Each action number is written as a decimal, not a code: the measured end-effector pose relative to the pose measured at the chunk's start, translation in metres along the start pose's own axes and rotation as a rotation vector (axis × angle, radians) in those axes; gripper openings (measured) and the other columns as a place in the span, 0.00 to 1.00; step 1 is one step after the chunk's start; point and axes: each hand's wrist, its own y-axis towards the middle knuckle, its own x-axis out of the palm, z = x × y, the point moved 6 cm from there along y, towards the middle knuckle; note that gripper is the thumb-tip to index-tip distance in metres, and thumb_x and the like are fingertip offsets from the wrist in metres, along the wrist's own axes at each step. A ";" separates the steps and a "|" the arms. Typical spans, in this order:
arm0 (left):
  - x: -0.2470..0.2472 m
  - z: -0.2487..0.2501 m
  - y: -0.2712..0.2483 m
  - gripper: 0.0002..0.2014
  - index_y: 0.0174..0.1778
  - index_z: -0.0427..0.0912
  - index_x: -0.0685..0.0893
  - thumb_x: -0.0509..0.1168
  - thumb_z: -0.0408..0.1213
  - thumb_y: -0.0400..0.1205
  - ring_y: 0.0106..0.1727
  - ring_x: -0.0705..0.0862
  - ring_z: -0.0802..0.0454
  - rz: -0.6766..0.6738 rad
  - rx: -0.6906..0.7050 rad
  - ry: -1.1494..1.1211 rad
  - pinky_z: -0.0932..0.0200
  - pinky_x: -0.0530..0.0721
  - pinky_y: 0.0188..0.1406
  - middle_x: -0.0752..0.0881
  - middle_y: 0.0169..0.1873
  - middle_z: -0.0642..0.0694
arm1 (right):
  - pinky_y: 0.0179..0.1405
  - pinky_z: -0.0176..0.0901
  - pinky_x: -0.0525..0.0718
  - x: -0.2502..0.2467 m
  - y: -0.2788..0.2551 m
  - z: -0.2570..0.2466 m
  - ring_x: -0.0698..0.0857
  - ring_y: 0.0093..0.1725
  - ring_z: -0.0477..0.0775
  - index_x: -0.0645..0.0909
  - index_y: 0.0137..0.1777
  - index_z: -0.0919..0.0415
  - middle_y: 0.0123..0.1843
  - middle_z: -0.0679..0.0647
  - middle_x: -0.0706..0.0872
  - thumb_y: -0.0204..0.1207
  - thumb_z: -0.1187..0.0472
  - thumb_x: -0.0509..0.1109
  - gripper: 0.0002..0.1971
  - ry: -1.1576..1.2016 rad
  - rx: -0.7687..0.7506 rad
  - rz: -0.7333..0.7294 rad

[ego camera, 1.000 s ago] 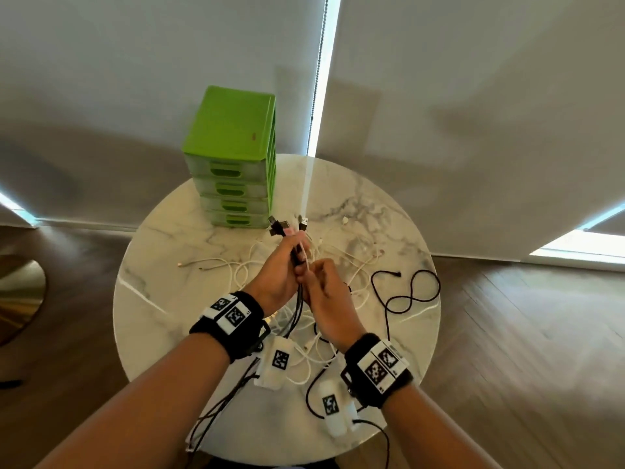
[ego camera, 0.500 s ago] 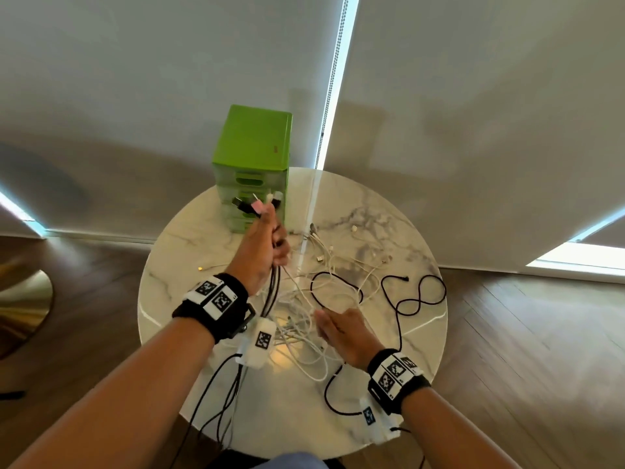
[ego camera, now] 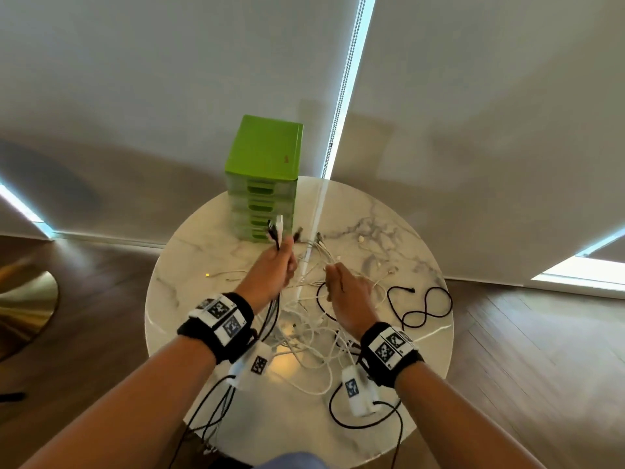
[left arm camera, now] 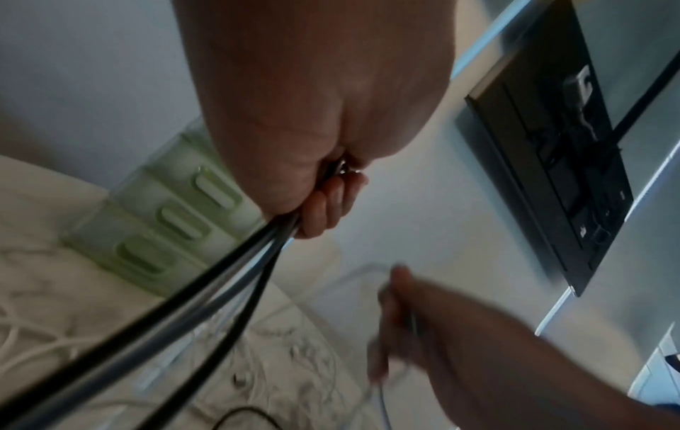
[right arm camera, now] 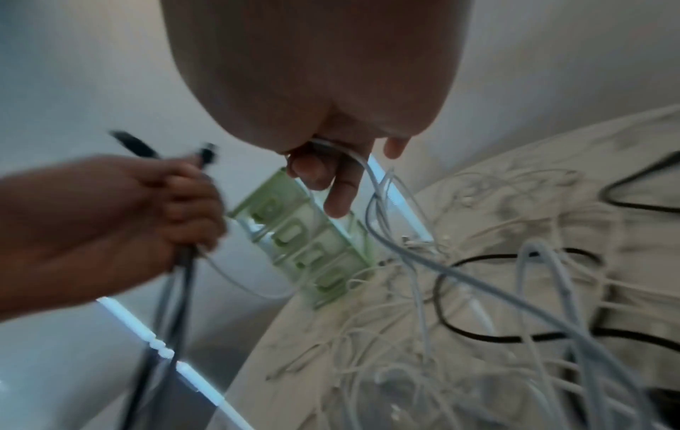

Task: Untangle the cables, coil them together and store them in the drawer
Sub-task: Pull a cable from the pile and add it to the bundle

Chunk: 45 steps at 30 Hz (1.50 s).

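Left hand [ego camera: 274,265] fingers clenched around black cables [left arm camera: 206,279], frame centre; right hand [ego camera: 348,289] fingers pinching white cable [right arm camera: 371,174] above table [ego camera: 389,231].

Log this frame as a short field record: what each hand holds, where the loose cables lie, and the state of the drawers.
left hand: grips a bundle of cables, connector ends sticking up above the fist
right hand: pinches one white cable lifted from the pile
tangled cables: white and black, lying on the marble table
black cable: looped apart, on the table's right side
drawer unit: green, at the table's far edge, all visible drawers closed
stage: untangling, nothing stored yet
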 end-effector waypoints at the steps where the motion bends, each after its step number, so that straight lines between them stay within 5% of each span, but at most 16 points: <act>1: 0.005 -0.008 -0.001 0.25 0.35 0.44 0.74 0.50 0.58 0.91 0.25 0.67 0.55 0.009 -0.032 0.010 0.59 0.65 0.28 0.73 0.26 0.51 | 0.57 0.55 0.74 0.002 0.000 -0.014 0.78 0.30 0.44 0.71 0.43 0.50 0.26 0.44 0.78 0.92 0.49 0.51 0.16 0.004 -0.039 -0.012; 5: 0.018 -0.019 0.003 0.25 0.36 0.44 0.77 0.52 0.58 0.91 0.25 0.66 0.54 -0.013 -0.103 -0.065 0.56 0.63 0.29 0.72 0.24 0.52 | 0.62 0.53 0.72 0.018 -0.003 -0.045 0.78 0.30 0.36 0.69 0.49 0.44 0.29 0.40 0.78 0.93 0.51 0.49 0.11 -0.019 -0.193 -0.094; 9: 0.011 -0.015 0.015 0.24 0.38 0.44 0.77 0.59 0.63 0.83 0.32 0.75 0.50 0.018 -0.048 -0.221 0.48 0.74 0.40 0.78 0.32 0.47 | 0.53 0.53 0.78 0.026 -0.004 -0.042 0.80 0.31 0.39 0.73 0.49 0.47 0.31 0.40 0.80 0.92 0.48 0.50 0.13 0.059 -0.223 -0.204; 12: 0.008 -0.003 0.015 0.19 0.42 0.42 0.74 0.53 0.51 0.93 0.40 0.89 0.47 0.045 0.030 -0.336 0.47 0.85 0.53 0.78 0.32 0.50 | 0.44 0.47 0.82 0.030 -0.005 -0.031 0.83 0.33 0.49 0.76 0.43 0.48 0.32 0.50 0.84 0.91 0.43 0.49 0.20 0.151 -0.195 -0.306; 14: 0.004 0.011 0.013 0.17 0.43 0.43 0.71 0.50 0.48 0.94 0.39 0.92 0.44 0.057 0.087 -0.426 0.47 0.90 0.49 0.75 0.28 0.52 | 0.44 0.41 0.80 0.032 -0.005 -0.019 0.82 0.32 0.45 0.74 0.37 0.47 0.31 0.51 0.84 0.91 0.41 0.47 0.24 0.130 -0.190 -0.362; 18: -0.030 0.038 0.017 0.18 0.38 0.48 0.68 0.49 0.48 0.94 0.23 0.79 0.52 0.168 0.148 -0.535 0.58 0.80 0.26 0.68 0.23 0.54 | 0.45 0.34 0.74 0.041 -0.024 0.029 0.80 0.28 0.42 0.72 0.34 0.47 0.29 0.48 0.82 0.90 0.39 0.44 0.26 -0.062 -0.119 -0.541; 22: -0.073 0.064 0.027 0.20 0.35 0.49 0.66 0.50 0.48 0.94 0.20 0.62 0.58 0.243 0.243 -0.534 0.61 0.64 0.22 0.64 0.22 0.56 | 0.60 0.56 0.80 0.040 -0.032 0.086 0.84 0.34 0.51 0.72 0.36 0.42 0.31 0.50 0.84 0.84 0.30 0.41 0.26 -0.124 0.002 -0.543; 26: -0.067 0.061 0.020 0.18 0.36 0.50 0.65 0.51 0.47 0.94 0.24 0.60 0.57 0.203 0.228 -0.317 0.59 0.60 0.27 0.63 0.23 0.56 | 0.68 0.58 0.73 0.017 -0.005 0.093 0.88 0.45 0.55 0.71 0.41 0.48 0.39 0.51 0.87 0.88 0.38 0.47 0.21 -0.265 0.110 -0.368; 28: -0.046 0.046 0.009 0.17 0.38 0.49 0.71 0.52 0.48 0.93 0.28 0.63 0.56 0.130 0.166 -0.053 0.57 0.63 0.32 0.64 0.26 0.54 | 0.61 0.56 0.75 0.005 0.011 0.072 0.86 0.47 0.60 0.70 0.41 0.47 0.38 0.47 0.82 0.90 0.42 0.50 0.17 -0.209 0.110 -0.239; 31: -0.015 0.013 -0.001 0.21 0.46 0.45 0.82 0.53 0.56 0.91 0.30 0.67 0.52 0.034 0.065 0.136 0.54 0.67 0.35 0.68 0.25 0.53 | 0.47 0.53 0.75 -0.002 0.023 0.023 0.79 0.37 0.55 0.70 0.37 0.51 0.32 0.48 0.77 0.90 0.43 0.53 0.20 0.001 0.025 -0.132; 35: 0.012 -0.002 0.000 0.26 0.37 0.46 0.79 0.53 0.63 0.88 0.24 0.64 0.56 -0.016 -0.077 -0.005 0.59 0.62 0.26 0.67 0.21 0.55 | 0.45 0.54 0.77 0.005 0.013 -0.033 0.78 0.32 0.51 0.73 0.45 0.45 0.31 0.44 0.77 0.91 0.47 0.52 0.14 0.054 -0.203 -0.223; 38: 0.017 0.008 -0.003 0.22 0.33 0.46 0.75 0.59 0.56 0.89 0.23 0.67 0.56 -0.016 -0.037 -0.038 0.60 0.66 0.28 0.70 0.21 0.53 | 0.43 0.44 0.75 0.014 0.009 -0.042 0.81 0.36 0.47 0.80 0.59 0.52 0.37 0.44 0.82 0.92 0.48 0.51 0.16 0.058 -0.261 -0.314; 42: -0.008 0.006 0.009 0.21 0.36 0.50 0.77 0.60 0.63 0.83 0.36 0.72 0.49 0.122 0.020 0.029 0.49 0.72 0.44 0.73 0.28 0.51 | 0.44 0.43 0.80 0.023 0.005 -0.025 0.81 0.34 0.45 0.78 0.47 0.51 0.34 0.47 0.82 0.91 0.44 0.50 0.20 0.134 -0.164 -0.499; 45: -0.024 0.018 0.011 0.19 0.39 0.55 0.81 0.61 0.65 0.81 0.34 0.70 0.50 0.161 0.063 -0.054 0.52 0.76 0.41 0.73 0.29 0.52 | 0.50 0.48 0.81 0.029 0.004 -0.003 0.83 0.37 0.52 0.79 0.47 0.55 0.35 0.49 0.84 0.92 0.46 0.51 0.21 0.112 -0.171 -0.596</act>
